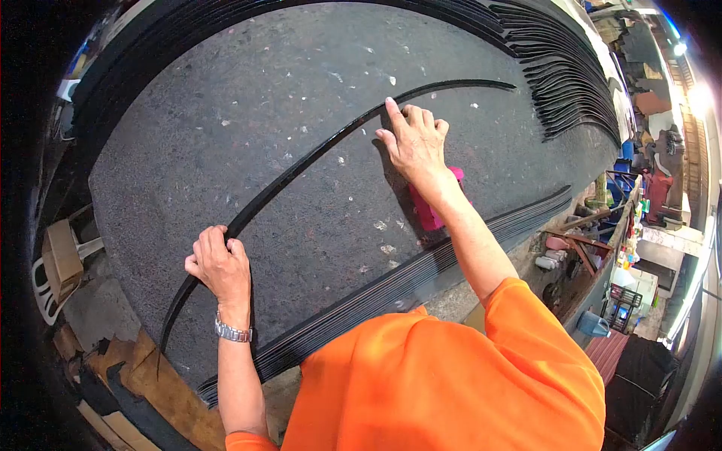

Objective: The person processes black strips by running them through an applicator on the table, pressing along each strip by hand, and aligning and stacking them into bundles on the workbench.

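Observation:
A long, narrow black strip (316,154) lies in a curve across the dark worktable (301,68). My left hand (219,264), with a metal watch on its wrist, is closed around the strip near its lower left end, which hangs past the table edge. Further up, my right hand (417,143) has its index fingertip on the strip, with the thumb spread away and the other fingers bent; nothing is held in it. Under my right forearm sits a bright pink object (427,210), partly hidden, so its kind is unclear.
Stacked black strips (361,308) run along the near table edge. More strips (188,37) line the far edge, and a fanned pile (568,83) lies at upper right. A cardboard box (62,259) rests on a white chair (43,301) at left. A cluttered work area is at right.

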{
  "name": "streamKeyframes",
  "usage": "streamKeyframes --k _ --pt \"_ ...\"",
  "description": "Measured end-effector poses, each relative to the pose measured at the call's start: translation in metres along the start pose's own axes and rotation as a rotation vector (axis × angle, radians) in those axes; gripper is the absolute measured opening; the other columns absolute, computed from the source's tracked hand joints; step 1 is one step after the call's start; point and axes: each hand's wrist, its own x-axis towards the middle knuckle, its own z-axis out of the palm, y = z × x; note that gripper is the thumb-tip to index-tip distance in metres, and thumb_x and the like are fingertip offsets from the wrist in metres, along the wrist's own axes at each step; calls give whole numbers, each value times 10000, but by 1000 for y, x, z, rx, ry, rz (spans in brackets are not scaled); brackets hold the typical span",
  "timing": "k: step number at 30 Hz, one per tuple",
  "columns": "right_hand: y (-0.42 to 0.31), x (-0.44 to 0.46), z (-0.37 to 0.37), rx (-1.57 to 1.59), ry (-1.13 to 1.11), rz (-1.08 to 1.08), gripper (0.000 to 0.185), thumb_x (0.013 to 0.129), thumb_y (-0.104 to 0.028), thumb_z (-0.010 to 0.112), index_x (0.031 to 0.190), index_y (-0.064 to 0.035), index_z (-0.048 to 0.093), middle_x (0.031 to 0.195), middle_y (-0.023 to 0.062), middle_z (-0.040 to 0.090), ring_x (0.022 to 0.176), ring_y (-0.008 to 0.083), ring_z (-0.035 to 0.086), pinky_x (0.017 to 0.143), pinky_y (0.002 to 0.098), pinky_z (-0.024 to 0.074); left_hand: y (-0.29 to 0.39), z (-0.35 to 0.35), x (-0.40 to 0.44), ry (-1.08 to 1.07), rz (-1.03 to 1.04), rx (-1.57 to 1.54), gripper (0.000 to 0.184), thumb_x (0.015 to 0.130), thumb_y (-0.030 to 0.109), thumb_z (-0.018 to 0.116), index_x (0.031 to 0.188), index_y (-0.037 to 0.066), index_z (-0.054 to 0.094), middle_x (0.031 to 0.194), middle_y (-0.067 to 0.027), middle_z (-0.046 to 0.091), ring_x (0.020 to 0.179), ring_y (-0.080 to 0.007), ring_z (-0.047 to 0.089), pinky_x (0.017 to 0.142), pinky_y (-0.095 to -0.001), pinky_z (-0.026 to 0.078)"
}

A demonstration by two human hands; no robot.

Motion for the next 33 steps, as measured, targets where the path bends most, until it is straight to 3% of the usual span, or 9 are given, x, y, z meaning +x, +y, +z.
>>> streamKeyframes --k 9,19,21,23,29,33 --pt "-27 -5 -17 128 -67 -160 588 913 -405 712 1441 -184 579 1225 83 600 1135 254 553 928 480 369 0 0 1 -11 -9 0 204 826 59 653 1021 118 652 1048 -2 682 982 -212 633 859 -414 356" --pt "76 6 -1 -107 -13 54 594 953 -462 649 1486 -220 548 1272 79 621 1155 270 587 950 512 394 7 -4 6 -78 -23 26 231 830 62 645 1055 111 650 1070 -20 680 1019 -220 630 879 -428 351" --pt "100 6 1 -14 -122 198 670 971 -466 628 1565 -221 438 1282 96 633 1217 328 586 984 543 424 12 -3 12 -94 -9 2 248 830 72 646 1076 109 653 1081 -29 678 1035 -227 629 890 -434 350" --pt "122 4 11 13 -127 282 755 963 -460 639 1610 -199 350 1288 134 638 1231 364 587 994 570 441 25 2 21 -93 35 -48 273 826 88 653 1099 106 654 1088 -38 677 1043 -232 629 904 -436 352" --pt "144 24 33 161 -121 269 865 935 -440 679 1630 -124 272 1354 166 615 1306 366 541 1051 563 418 90 29 65 -87 154 -195 316 818 131 684 1129 101 646 1078 -63 677 1057 -250 629 935 -445 358" --pt "151 42 43 171 14 213 889 912 -426 707 1616 -83 286 1279 191 649 1200 396 602 1006 515 474 115 42 86 -144 193 -174 263 801 53 706 1048 113 641 997 -44 649 987 -241 618 920 -434 359"
